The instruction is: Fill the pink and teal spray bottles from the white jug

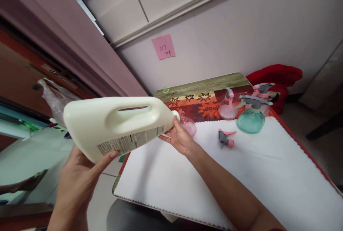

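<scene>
A large cream plastic jug with a moulded handle is tipped on its side in the air, its neck pointing right. My left hand cups the jug's base from below, fingers wrapped on the label side. My right hand grips the neck end, right over the mouth of a small pink bottle that stands uncapped on the white cloth. A loose pink and grey spray head lies on the cloth just right of that bottle.
A teal spray bottle and two pink spray bottles stand at the table's far edge. A green cap sits at the far left corner. Something red lies behind the table. A pink note is stuck on the wall.
</scene>
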Available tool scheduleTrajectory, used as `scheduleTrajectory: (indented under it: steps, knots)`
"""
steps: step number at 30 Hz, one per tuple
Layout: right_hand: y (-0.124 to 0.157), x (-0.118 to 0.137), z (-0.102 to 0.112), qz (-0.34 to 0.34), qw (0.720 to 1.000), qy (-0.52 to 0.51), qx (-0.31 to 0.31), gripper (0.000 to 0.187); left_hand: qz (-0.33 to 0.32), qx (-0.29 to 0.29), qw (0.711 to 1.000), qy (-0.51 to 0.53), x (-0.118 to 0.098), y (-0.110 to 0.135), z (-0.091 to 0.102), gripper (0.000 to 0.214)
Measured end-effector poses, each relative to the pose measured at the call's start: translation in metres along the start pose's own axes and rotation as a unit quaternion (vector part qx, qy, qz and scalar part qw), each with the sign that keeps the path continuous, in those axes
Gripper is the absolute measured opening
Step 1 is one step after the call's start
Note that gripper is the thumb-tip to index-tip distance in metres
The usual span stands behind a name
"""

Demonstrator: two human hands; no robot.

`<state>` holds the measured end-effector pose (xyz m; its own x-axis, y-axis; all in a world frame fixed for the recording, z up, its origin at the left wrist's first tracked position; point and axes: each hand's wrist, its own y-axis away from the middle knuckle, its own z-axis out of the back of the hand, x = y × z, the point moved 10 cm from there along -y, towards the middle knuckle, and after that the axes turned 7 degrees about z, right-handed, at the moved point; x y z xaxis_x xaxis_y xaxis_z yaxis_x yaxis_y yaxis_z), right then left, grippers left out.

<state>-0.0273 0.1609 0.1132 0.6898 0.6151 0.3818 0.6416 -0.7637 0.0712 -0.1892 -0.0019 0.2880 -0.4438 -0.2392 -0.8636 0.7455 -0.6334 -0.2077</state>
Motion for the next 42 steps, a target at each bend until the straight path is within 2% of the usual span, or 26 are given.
scheduleTrajectory:
  steps: [8,12,21,31,42]
  knots:
    - [0.0,0.0,0.0,0.002,1.0,-0.003,0.001,0.053,-0.003,-0.011,1.0,-0.026,0.001,-0.001,0.003,0.074]
    - [0.0,-0.001,0.0,0.001,1.0,-0.005,0.005,0.054,-0.005,-0.005,1.0,-0.023,0.001,-0.002,0.002,0.078]
    - [0.0,-0.001,-0.001,0.003,1.0,-0.006,0.012,0.055,-0.021,-0.003,0.999,-0.036,-0.012,0.002,-0.002,0.07]
    - [0.001,0.0,-0.003,0.004,1.0,-0.008,0.014,0.055,-0.018,-0.002,0.998,-0.055,-0.015,0.0,-0.003,0.068]
    - [0.001,0.001,-0.003,0.002,1.0,-0.012,0.014,0.053,-0.007,0.01,0.999,-0.041,-0.013,-0.001,-0.003,0.081]
